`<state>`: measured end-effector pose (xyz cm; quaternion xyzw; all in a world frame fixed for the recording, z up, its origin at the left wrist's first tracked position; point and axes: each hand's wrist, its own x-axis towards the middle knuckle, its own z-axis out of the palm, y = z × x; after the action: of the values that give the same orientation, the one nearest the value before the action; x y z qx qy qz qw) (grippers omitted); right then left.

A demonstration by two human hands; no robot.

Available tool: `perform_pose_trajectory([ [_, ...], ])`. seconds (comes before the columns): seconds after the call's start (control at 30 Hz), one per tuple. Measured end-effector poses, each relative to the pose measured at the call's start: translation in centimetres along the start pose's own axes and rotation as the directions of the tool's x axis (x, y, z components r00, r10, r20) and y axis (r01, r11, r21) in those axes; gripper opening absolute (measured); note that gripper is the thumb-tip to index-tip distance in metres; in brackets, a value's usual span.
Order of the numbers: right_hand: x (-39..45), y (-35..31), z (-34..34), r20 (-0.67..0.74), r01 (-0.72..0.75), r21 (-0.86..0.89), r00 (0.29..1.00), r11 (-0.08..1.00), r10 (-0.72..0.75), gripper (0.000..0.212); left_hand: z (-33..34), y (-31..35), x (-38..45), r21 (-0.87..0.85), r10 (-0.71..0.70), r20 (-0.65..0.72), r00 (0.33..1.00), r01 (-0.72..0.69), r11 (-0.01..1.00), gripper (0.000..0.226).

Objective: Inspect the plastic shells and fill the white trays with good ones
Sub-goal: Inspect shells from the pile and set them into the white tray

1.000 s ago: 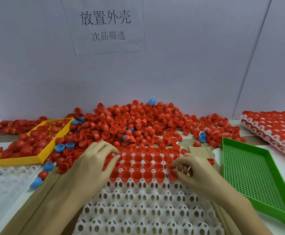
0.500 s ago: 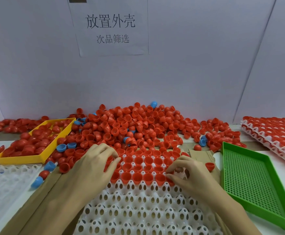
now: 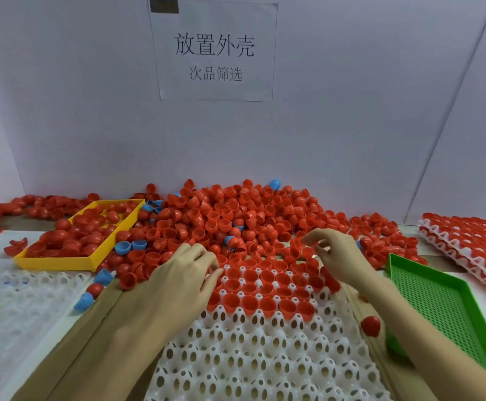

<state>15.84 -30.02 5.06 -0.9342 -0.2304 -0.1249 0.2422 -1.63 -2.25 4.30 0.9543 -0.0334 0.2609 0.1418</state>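
Note:
A white tray (image 3: pixel 236 357) lies in front of me, and its far rows hold red shells (image 3: pixel 265 285), open side up. Behind it spreads a big pile of loose red shells (image 3: pixel 236 215) with a few blue shells (image 3: pixel 126 246) mixed in. My left hand (image 3: pixel 184 273) rests on the shells at the tray's far left edge, fingers loosely bent; I see nothing gripped. My right hand (image 3: pixel 334 256) hovers over the tray's far right corner, its fingertips touching shells at the pile's edge.
A yellow tray (image 3: pixel 59 263) of red shells sits at the left, with an empty white tray (image 3: pixel 19 299) in front of it. A green mesh tray (image 3: pixel 438 299) lies to the right, and stacked filled trays (image 3: pixel 467 241) behind it. A loose red shell (image 3: pixel 370 325) lies by my right forearm.
My right hand has lifted from the tray's front filled row and moved away toward the pile. My left hand has stayed in place.

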Motion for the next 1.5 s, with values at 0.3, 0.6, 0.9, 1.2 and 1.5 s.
perform_pose_trajectory([
  [0.3, 4.5, 1.9, 1.4, 0.176, -0.025, -0.256, 0.982, 0.966, 0.072, 0.016, 0.1, -0.5, 0.1, 0.007, 0.009, 0.015, 1.000, -0.009, 1.000, 0.022],
  [0.6, 0.4, -0.4, -1.4, -0.037, -0.076, 0.417, 0.994, 0.906, 0.100, 0.010, -0.1, 0.3, 0.0, -0.050, 0.030, -0.017, 0.999, -0.031, 0.998, 0.018],
  [0.9, -6.6, -6.2, -2.0, 0.235, 0.014, 0.789, 0.917, 0.614, -0.322, 0.011, 0.6, 4.8, -0.7, -0.731, -0.083, 0.229, 0.970, 0.228, 0.643, 0.045],
  [1.2, -8.0, -7.2, -1.8, 0.083, 0.106, 0.705, 0.970, 0.701, -0.230, 0.014, -0.1, 5.2, -0.7, -0.781, -0.159, 0.151, 0.976, 0.216, 0.587, 0.024],
  [1.5, -8.8, -8.1, -1.8, 0.141, 0.192, 0.632, 0.924, 0.750, -0.355, 0.019, -0.4, 4.9, -0.9, -0.815, 0.072, 0.411, 0.909, 0.331, 0.476, 0.045],
])
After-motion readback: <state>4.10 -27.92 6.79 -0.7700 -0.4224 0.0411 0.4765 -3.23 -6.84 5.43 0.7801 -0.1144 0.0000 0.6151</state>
